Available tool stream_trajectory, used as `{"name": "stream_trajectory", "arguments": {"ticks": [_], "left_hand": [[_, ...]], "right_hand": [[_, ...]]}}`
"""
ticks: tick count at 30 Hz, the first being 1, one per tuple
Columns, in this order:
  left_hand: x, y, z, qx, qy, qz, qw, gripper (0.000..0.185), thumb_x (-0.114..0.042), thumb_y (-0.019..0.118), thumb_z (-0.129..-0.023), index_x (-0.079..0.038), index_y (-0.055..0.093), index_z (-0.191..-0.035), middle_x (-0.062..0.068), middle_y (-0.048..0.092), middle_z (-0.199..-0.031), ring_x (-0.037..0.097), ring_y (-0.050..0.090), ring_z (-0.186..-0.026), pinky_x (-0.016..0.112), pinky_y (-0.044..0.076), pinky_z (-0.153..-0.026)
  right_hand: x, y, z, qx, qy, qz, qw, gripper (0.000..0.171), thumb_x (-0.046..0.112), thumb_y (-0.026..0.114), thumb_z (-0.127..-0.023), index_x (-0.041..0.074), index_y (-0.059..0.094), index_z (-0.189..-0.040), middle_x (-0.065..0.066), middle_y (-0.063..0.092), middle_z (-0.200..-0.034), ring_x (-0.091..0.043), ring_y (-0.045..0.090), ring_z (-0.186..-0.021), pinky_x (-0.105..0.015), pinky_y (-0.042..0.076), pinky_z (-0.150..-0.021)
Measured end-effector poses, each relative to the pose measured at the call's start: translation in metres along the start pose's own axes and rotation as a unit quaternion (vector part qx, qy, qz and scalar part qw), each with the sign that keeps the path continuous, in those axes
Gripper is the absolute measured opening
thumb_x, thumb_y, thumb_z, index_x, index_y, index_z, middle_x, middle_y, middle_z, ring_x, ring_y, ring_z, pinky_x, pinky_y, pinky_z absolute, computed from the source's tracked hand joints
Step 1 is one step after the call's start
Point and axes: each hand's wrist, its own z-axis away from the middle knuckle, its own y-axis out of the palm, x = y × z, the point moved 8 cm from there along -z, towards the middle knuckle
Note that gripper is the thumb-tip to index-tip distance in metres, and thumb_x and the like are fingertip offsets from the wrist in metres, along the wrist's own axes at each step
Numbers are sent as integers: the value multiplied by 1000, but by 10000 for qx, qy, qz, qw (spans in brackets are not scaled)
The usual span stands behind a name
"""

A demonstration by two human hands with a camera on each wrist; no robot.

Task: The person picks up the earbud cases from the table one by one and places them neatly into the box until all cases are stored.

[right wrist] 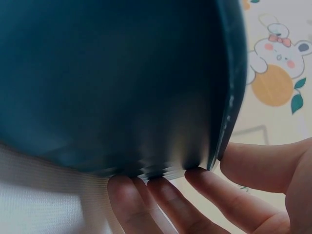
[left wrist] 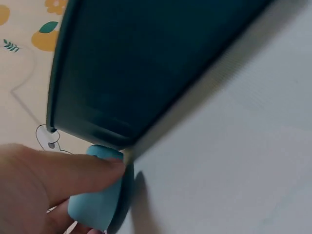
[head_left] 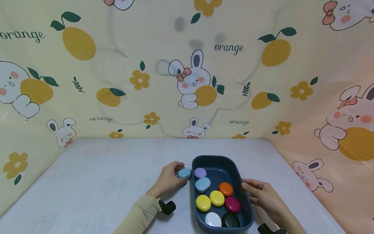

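My left hand [head_left: 167,179] pinches a light-blue rounded piece [head_left: 184,174] just left of a dark blue rectangular tray [head_left: 222,161]. In the left wrist view, the thumb lies across that blue piece [left wrist: 97,210], close against the tray's outer wall [left wrist: 117,73]. On the other side, my right hand [head_left: 264,196] touches the tray, its fingertips [right wrist: 168,190] on the outer wall and its thumb at the rim. Inside lie a purple piece [head_left: 200,173], another light-blue piece [head_left: 203,185], an orange one [head_left: 226,189] and two yellow ones [head_left: 217,198].
Toward the tray's near end are a dark red piece [head_left: 232,204], a white one [head_left: 213,219] and a black one [head_left: 230,220]. A white cloth [head_left: 87,182] covers the table. Behind it hangs a pale yellow curtain [head_left: 157,39] printed with rabbits and oranges.
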Motion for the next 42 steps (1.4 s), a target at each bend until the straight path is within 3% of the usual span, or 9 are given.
{"name": "stream_trajectory", "arguments": {"ticks": [7, 13, 17, 19, 26, 34, 42], "left_hand": [[-4, -12, 1, -383, -29, 265, 9989, 53, -2, 82, -76, 8, 56, -121, 19, 65, -115, 30, 65, -98, 44, 54, -89], [-10, -20, 2, -856, -290, 689, 9935, 53, -8, 82, -79, 6, 56, -123, 17, 64, -117, 29, 64, -104, 42, 54, -90], [-20, -28, 3, -1268, -238, 823, 9882, 51, -9, 82, -79, 2, 58, -123, 15, 63, -117, 28, 62, -107, 40, 54, -90], [-26, -29, 2, -1320, -222, 887, 9870, 51, -10, 82, -80, 0, 58, -123, 13, 63, -118, 27, 61, -108, 39, 54, -90], [-49, -21, 6, -1102, -78, 1009, 9887, 51, -14, 81, -82, -2, 58, -125, 9, 62, -119, 24, 60, -109, 37, 53, -91], [-65, 0, 10, -651, 74, 1077, 9920, 50, -18, 81, -83, -5, 57, -125, 6, 62, -120, 22, 60, -110, 36, 52, -94], [-81, 24, 8, -217, 667, 879, 9937, 45, -14, 81, -83, -7, 59, -121, 3, 63, -120, 19, 61, -108, 35, 52, -93]], "right_hand": [[1, 1, 0, -78, 30, -49, 10000, 49, 31, 64, -97, -4, 58, -131, -17, 65, -121, -29, 66, -98, -50, 55, -84], [0, 1, -1, -34, 58, 43, 10000, 51, 32, 64, -97, -4, 57, -132, -18, 64, -121, -29, 66, -97, -49, 56, -83], [0, 0, -2, 6, 45, 114, 9999, 54, 35, 64, -96, -3, 56, -133, -18, 62, -125, -29, 66, -98, -50, 56, -83], [0, 0, -2, 13, 40, 137, 9999, 55, 36, 64, -96, -3, 56, -134, -19, 62, -125, -29, 66, -99, -50, 56, -83], [0, -1, -1, -3, 35, 115, 9999, 55, 36, 65, -96, -3, 57, -133, -18, 63, -124, -29, 66, -98, -51, 56, -83], [-3, 1, -1, 21, 29, 72, 10000, 56, 36, 65, -96, -4, 56, -134, -19, 63, -124, -30, 65, -99, -53, 55, -84], [-1, 0, 0, 81, -32, 137, 9999, 53, 33, 62, -98, -5, 55, -134, -20, 61, -126, -31, 64, -102, -53, 54, -85]]}}
